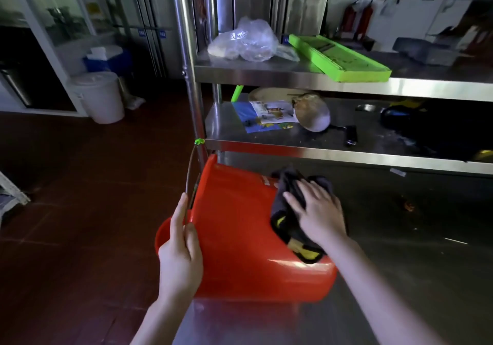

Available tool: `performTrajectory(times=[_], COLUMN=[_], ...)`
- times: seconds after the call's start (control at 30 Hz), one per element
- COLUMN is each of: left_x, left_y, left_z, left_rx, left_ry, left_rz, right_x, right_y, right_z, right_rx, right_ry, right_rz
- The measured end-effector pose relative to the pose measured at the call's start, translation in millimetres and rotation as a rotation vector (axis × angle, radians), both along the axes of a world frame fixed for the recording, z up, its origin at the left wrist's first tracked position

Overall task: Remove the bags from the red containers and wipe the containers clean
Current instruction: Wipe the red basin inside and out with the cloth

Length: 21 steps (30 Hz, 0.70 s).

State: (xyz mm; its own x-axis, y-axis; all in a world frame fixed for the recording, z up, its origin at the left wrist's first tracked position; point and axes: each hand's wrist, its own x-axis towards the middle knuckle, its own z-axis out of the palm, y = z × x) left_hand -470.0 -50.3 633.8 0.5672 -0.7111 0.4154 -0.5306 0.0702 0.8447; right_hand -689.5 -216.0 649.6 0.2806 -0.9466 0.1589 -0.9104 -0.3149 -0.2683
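- Object: red plastic bucket (240, 238) lies on its side at the left edge of the stainless steel bench (413, 278), with its mouth turned left past the edge. The interior is mostly hidden, and no bag is seen in it.
- Support: left hand (180, 254) has its fingers curled over the rim. The thumb lies along the thin wire handle with a green grip (190, 168), steadying the container.
- Wipe: right hand (317, 214) has straight, spread fingers. Its flat palm presses a dark cloth with yellow patches (285, 211) against the upturned outer wall, toward the base end.
- Also noted: crumpled clear plastic bag (245, 40) sits on the upper steel shelf (293, 72), well apart from the container. Its origin cannot be told.
- Step in hand (judged): wiping the outer wall. Bag removal appears done for this container.
- Next move (judged): hold the rim firmly, since the round wall may roll under the push. Turn unwiped wall upward, then take the cloth inside.
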Motion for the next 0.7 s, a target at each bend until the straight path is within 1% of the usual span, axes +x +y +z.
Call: performTrajectory(times=[0.07,0.13,0.2,0.27,0.33,0.37,0.43,0.5,0.6,0.63,0.7], left_x=[-4.4,-7.3,-8.0,-6.9,-3.4,-0.4,5.9,9.4,9.5,8.4,6.4], left_y=[9.8,19.8,29.0,36.2,39.8,41.4,44.4,40.5,10.7,-3.6,-31.9], left_z=[-5.5,-12.8,-18.6,-21.8,-20.7,-18.6,-10.2,5.6,39.4,53.1,77.9], left_rx=[-0.012,-0.03,-0.036,-0.017,0.021,0.05,0.109,0.136,0.105,0.141,0.331], left_ry=[-0.033,-0.053,-0.068,-0.07,-0.069,-0.072,-0.052,-0.044,-0.117,-0.127,-0.106], left_rz=[-0.015,-0.035,-0.045,-0.075,-0.13,-0.167,-0.234,-0.257,-0.155,-0.131,-0.12], right_x=[-13.4,-0.1,30.2,67.0,97.5,106.7,109.9,102.9,98.3,97.3,91.4], right_y=[-9.1,-6.4,5.4,25.3,47.5,57.8,74.5,87.8,109.3,117.3,132.7], right_z=[0.3,4.5,11.4,20.5,25.2,24.7,19.6,14.0,5.9,1.9,-6.6], right_rx=[0.115,0.105,0.018,-0.065,-0.097,-0.111,-0.167,-0.214,-0.251,-0.261,-0.268], right_ry=[0.001,0.028,0.041,0.017,0.005,0.007,0.003,-0.01,0.01,0.001,-0.036], right_rz=[-0.041,-0.018,0.086,0.259,0.389,0.413,0.392,0.351,0.342,0.349,0.387])
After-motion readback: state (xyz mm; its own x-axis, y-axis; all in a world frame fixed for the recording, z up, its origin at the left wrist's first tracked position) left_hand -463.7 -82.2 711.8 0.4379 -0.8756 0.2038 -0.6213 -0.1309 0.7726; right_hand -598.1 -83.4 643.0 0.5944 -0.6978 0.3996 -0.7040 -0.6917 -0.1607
